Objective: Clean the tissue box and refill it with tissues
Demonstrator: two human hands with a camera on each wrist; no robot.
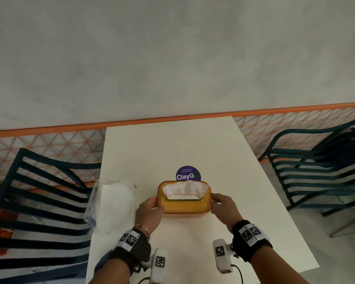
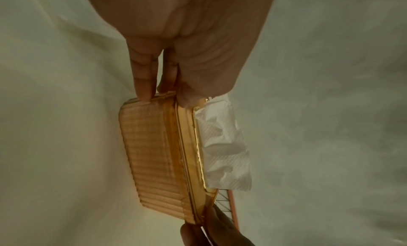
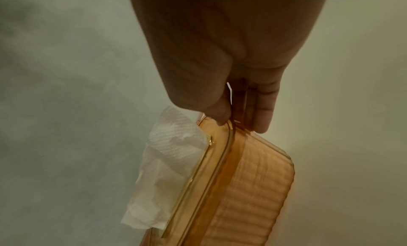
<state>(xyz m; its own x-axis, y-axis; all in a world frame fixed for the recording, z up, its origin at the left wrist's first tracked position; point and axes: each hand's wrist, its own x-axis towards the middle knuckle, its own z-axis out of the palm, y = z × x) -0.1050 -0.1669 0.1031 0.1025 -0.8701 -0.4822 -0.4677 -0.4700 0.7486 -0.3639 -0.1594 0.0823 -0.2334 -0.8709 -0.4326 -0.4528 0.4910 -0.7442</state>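
Box: your translucent amber plastic tissue box with ribbed sides point(image 1: 184, 206) sits on the white rectangular table point(image 1: 172, 144), a little toward 6 o'clock of the table's middle.
Tissue: a white embossed tissue point(image 1: 186, 187) stands up through the slot in the lid, leaning toward 12 o'clock.
Left hand: your left hand point(image 1: 149, 212) grips the box's 9 o'clock end; in the left wrist view the thumb point(image 2: 189, 94) lies on the lid rim and the fingers point(image 2: 143, 82) press the ribbed wall, clamped on the box.
Right hand: your right hand point(image 1: 223, 206) holds the 3 o'clock end the same way, thumb point(image 3: 211, 110) on the lid edge, fingers point(image 3: 263, 108) down the side, clamped on the box.
Sticker: a round purple sticker reading "ClayGo" point(image 1: 188, 174) lies on the table just beyond the box at 12 o'clock.
Pack: a clear plastic pack of white tissues point(image 1: 109, 201) lies at 9 o'clock of the box, near the table's edge.
Chairs: dark slatted metal chairs stand at 9 o'clock point(image 1: 39, 201) and 3 o'clock point(image 1: 316, 171) of the table.
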